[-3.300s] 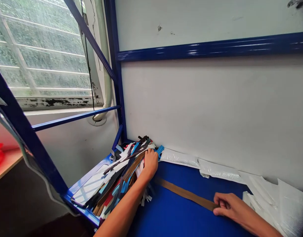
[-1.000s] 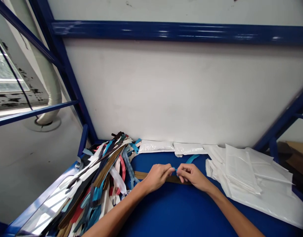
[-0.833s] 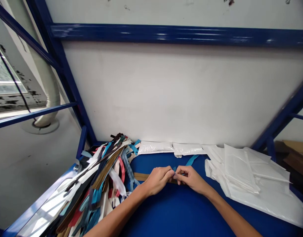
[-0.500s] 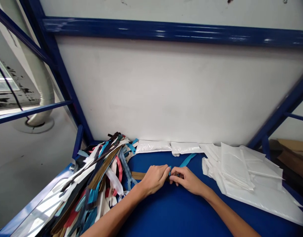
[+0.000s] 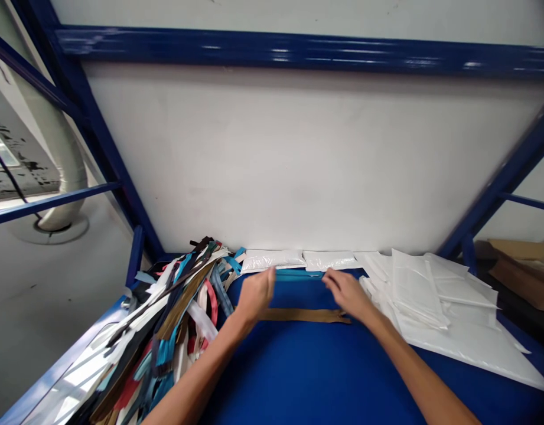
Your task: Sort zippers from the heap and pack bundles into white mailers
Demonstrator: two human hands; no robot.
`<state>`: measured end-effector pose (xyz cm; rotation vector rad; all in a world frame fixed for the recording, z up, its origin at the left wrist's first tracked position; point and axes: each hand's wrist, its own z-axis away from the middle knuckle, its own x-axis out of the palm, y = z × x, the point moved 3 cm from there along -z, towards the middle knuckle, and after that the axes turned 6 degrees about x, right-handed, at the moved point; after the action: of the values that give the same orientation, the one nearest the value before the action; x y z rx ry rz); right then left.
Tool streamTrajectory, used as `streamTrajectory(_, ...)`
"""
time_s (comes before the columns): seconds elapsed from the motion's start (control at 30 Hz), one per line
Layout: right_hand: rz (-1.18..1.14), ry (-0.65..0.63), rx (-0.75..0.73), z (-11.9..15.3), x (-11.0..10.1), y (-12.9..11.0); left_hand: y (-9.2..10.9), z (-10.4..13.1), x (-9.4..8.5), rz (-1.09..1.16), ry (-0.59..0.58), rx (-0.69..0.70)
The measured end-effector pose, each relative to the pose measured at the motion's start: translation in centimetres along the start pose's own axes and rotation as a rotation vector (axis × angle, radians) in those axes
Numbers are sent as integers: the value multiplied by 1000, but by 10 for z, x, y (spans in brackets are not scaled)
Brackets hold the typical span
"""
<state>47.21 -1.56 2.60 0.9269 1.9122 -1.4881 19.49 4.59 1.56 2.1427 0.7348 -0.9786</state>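
A teal zipper stretches level between my two hands, just in front of the white packets. My left hand is closed on its left end, slightly blurred. At the other end, my right hand pinches the strip between its fingers. Below them a brown zipper lies flat across the blue surface, its slider near the right end. My left wrist is beside the brown zipper's left part.
A tangled pile of many-coloured zippers is at the left. Two white packets lie along the white back panel. White plastic bags are heaped at the right, and blue frame bars surround the panel.
My hands have moved apart and farther back, drawing the teal zipper out straight between them. The brown zipper now shows more fully. The view has shifted slightly.
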Motion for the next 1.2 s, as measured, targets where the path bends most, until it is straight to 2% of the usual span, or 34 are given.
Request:
streamTrajectory(0.03, 28, 72, 68, -3, -14, 15, -11, -3, -5, -55, 37, -76)
streamTrajectory(0.1, 26, 207, 185, -7, -39, 43, -29, -6, -9, -139, 39, -203)
streamTrajectory(0.17, -104, 263, 237, -9, -51, 55, -36, -6, -2, -151, -5, -253)
streamTrajectory(0.2, -210, 256, 248, -9, -51, 55, -35, -5, 4, -136, -7, -234)
streamTrajectory(0.27, -438, 190, 267, -8, -40, 42, -24, -2, 14, -85, 55, -115)
streamTrajectory(0.33, -608, 78, 276, -4, -17, 19, -7, 3, 21, -5, 107, 66)
streamTrajectory(0.4, -685, -35, 243, 2, 11, -4, 11, 9, 22, 99, 67, 228)
streamTrajectory(0.5, -693, -160, 126, 13, 46, -28, 34, 16, 20, 206, -16, 400)
streamTrajectory(0.57, -665, -182, 71, 20, 58, -35, 44, 19, 19, 216, -7, 489)
streamTrajectory(0.63, -587, -166, 29, 23, 60, -40, 50, 20, 20, 203, 61, 552)
streamTrajectory(0.7, -422, -126, -28, 23, 53, -45, 53, 20, 19, 184, 189, 573)
streamTrajectory(0.77, -222, -68, -76, 20, 42, -49, 52, 17, 12, 177, 333, 544)
streamTrajectory(0.83, -54, -9, -51, 15, 28, -47, 43, 11, -3, 188, 453, 449)
streamTrajectory(0.93, 120, -1, 69, 6, 2, -26, 8, -1, -34, 195, 617, 196)
streamTrajectory(1.0, 189, -28, 121, 2, -18, -6, -19, -7, -50, 162, 657, 36)
streamTrajectory(1.03, 205, -57, 139, 1, -26, 4, -31, -9, -54, 136, 620, -24)
streamTrajectory(1.1, 210, -158, 152, 2, -39, 19, -48, -14, -53, 58, 448, -127)
streamTrajectory(1.2, 227, -289, 149, 9, -45, 29, -58, -16, -45, -97, 193, -239)
